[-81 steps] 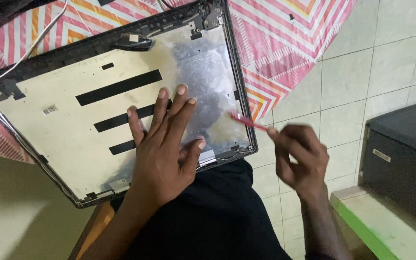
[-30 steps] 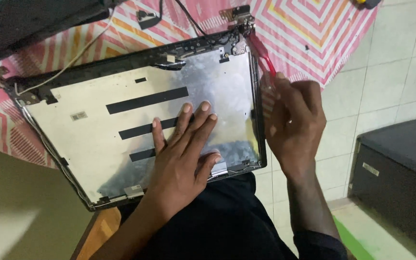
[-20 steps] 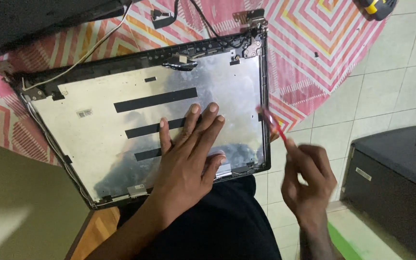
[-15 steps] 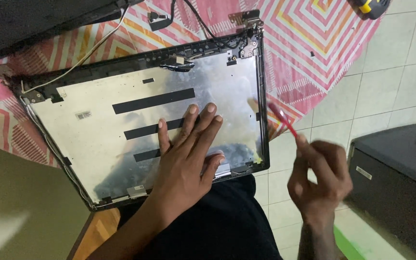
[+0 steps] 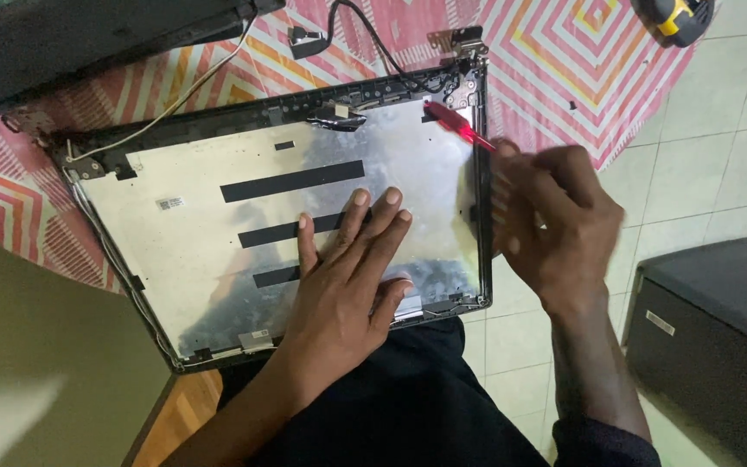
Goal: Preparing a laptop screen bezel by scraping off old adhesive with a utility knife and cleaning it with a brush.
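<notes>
An opened laptop lid shell (image 5: 218, 233), silvery inside with three black strips and a dark frame, lies tilted across my lap and a patterned pink cloth (image 5: 555, 69). My left hand (image 5: 347, 277) presses flat on its lower middle, fingers spread. My right hand (image 5: 555, 220), blurred, hovers at the shell's right edge and grips a thin red tool (image 5: 456, 123). The tool's tip points at the upper right corner, near the metal hinge (image 5: 458, 41).
A black cable (image 5: 373, 39) and a white wire (image 5: 192, 82) run from the shell's top edge. A dark laptop base (image 5: 71, 39) lies top left. A yellow-and-black object (image 5: 676, 17) sits top right. A dark box (image 5: 711, 337) stands on the tiled floor at right.
My right hand swung the red tool away from the shell, then brought it back up to the upper right corner. My left hand stayed flat on the shell.
</notes>
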